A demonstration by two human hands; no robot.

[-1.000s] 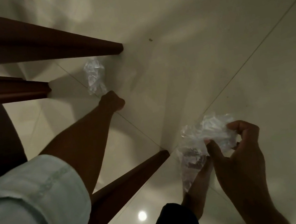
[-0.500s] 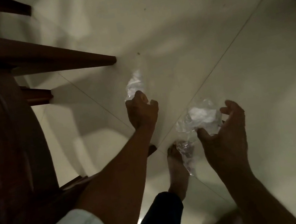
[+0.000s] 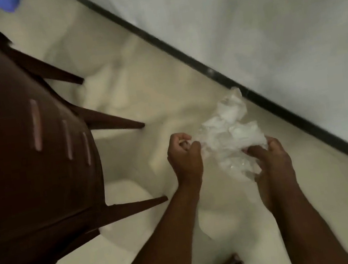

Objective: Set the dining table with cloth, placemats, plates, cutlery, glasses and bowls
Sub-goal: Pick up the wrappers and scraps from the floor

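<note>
Crinkled clear plastic wrapping (image 3: 230,136), bunched between both hands above the pale tiled floor (image 3: 138,87).

The left hand (image 3: 184,155) pinches its left edge with curled fingers; the right hand (image 3: 268,158) grips the near right side, seemingly gathering packaging out of the way. The dark brown wooden chair (image 3: 30,154) stands left; no tableware shows.

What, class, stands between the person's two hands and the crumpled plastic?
Nothing visible does. The left hand grips one edge of the plastic and the right hand grips the other side, so both already touch it. The chair stands off to the left, apart from them.
</note>
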